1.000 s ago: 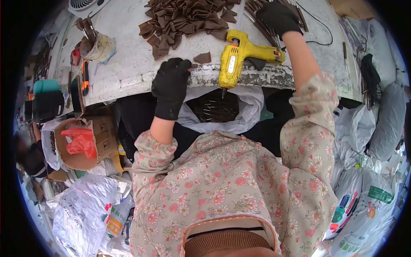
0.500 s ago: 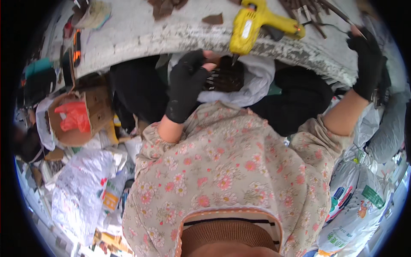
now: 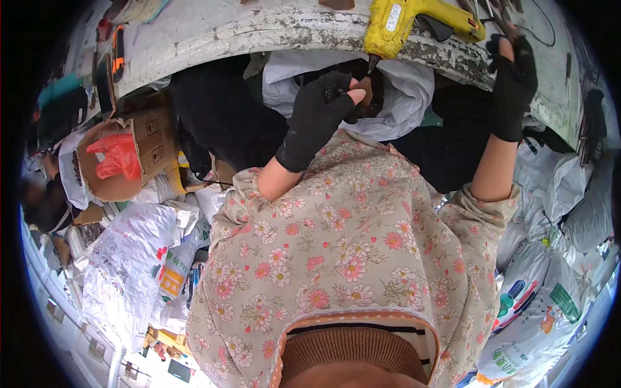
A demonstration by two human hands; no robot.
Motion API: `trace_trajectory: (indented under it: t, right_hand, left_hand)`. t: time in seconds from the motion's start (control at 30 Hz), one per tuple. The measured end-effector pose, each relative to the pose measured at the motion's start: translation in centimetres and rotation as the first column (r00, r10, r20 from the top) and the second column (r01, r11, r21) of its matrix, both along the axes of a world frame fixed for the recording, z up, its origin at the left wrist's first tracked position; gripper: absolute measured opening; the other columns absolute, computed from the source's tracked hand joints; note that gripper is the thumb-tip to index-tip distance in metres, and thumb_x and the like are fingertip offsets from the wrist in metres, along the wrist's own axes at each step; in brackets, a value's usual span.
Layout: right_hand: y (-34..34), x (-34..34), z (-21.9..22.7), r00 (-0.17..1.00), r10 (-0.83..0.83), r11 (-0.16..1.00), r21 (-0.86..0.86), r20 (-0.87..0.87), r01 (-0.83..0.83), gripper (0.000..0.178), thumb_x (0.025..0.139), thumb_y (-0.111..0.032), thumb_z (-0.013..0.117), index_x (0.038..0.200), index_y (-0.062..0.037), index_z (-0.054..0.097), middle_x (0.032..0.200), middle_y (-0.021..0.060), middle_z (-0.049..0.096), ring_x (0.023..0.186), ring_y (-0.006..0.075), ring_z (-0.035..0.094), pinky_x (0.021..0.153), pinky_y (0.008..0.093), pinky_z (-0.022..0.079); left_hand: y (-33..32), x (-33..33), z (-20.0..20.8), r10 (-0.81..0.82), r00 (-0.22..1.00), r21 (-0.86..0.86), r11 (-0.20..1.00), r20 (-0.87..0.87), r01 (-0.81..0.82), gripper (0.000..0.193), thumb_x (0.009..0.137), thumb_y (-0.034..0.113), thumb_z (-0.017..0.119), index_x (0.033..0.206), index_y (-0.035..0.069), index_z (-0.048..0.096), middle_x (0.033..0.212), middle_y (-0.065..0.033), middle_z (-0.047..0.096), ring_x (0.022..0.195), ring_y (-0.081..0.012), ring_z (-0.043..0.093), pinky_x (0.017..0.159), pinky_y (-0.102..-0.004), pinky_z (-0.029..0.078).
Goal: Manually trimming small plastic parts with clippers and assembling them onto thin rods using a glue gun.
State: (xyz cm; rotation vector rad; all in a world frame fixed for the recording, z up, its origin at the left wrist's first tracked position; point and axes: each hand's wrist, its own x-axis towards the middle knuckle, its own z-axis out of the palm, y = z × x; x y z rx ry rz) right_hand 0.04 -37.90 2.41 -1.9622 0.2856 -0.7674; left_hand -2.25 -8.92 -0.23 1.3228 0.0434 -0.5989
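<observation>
My left hand (image 3: pixel 318 116), in a black fingerless glove, pinches a small flat brown piece (image 3: pixel 367 92) between thumb and fingers. Just above that piece, the dark nozzle of a yellow glue gun (image 3: pixel 390 27) points down over the table edge; whether they touch I cannot tell. My right hand (image 3: pixel 515 87), gloved alike, is at the table edge to the right of the glue gun. Its fingers close on the end of a thin brown strip (image 3: pixel 504 24), among several similar strips at the top rim.
A white bag (image 3: pixel 411 107) with dark contents is open between my knees, under the worn white table (image 3: pixel 259 29). An orange-and-black cutter (image 3: pixel 117 55) is at the table's left. A cardboard box (image 3: pixel 152 145) with a red bag stands left; stuffed plastic bags (image 3: pixel 126 265) lie on both sides.
My left hand has moved right, bringing the brown piece beneath the nozzle. My right hand has shifted left and closer to the glue gun. The whole view has tilted slightly, so the table shows higher.
</observation>
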Motion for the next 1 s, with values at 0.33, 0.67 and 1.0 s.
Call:
trace_trajectory:
  t: [0.33, 0.67, 1.0]
  right_hand:
    - [6.1, 2.0, 3.4, 0.839, 0.010, 0.728, -0.571, -0.543, -0.379, 0.054, 0.067, -0.017, 0.071, 0.114, -0.0002, 0.050, 0.111, 0.0220, 0.051, 0.099, 0.0354, 0.053, 0.078, 0.0381, 0.046]
    - [1.4, 3.5, 1.3, 0.851, 0.147, 0.545, -0.677, -0.504, -0.495, 0.055, 0.065, -0.019, 0.073, 0.114, -0.0033, 0.054, 0.111, 0.0153, 0.055, 0.102, 0.0311, 0.053, 0.087, 0.0369, 0.042]
    - [5.4, -0.2, 1.5, 0.846, 0.417, 0.767, -0.371, -0.331, -0.523, 0.035, 0.081, -0.007, 0.059, 0.114, -0.0008, 0.051, 0.098, 0.0083, 0.061, 0.086, 0.0191, 0.059, 0.077, 0.0268, 0.044]
  left_hand:
    - [-0.7, 0.3, 0.9, 0.016, 0.999, 0.019, 1.000, 0.029, -0.016, 0.020, 0.081, 0.010, 0.059, 0.094, -0.004, 0.057, 0.066, -0.0062, 0.059, 0.052, -0.0100, 0.054, 0.049, -0.0217, 0.043]
    - [-1.6, 0.0, 0.9, 0.125, 0.992, 0.047, 0.991, 0.006, -0.125, 0.025, 0.081, 0.014, 0.060, 0.097, -0.005, 0.057, 0.065, -0.0050, 0.059, 0.049, -0.0079, 0.049, 0.047, -0.0215, 0.039]
    - [-0.3, -0.4, 2.6, 0.172, 0.985, 0.000, 0.985, 0.028, -0.172, 0.026, 0.087, 0.026, 0.055, 0.092, 0.000, 0.057, 0.067, -0.0025, 0.055, 0.060, -0.0058, 0.050, 0.053, -0.0202, 0.039]
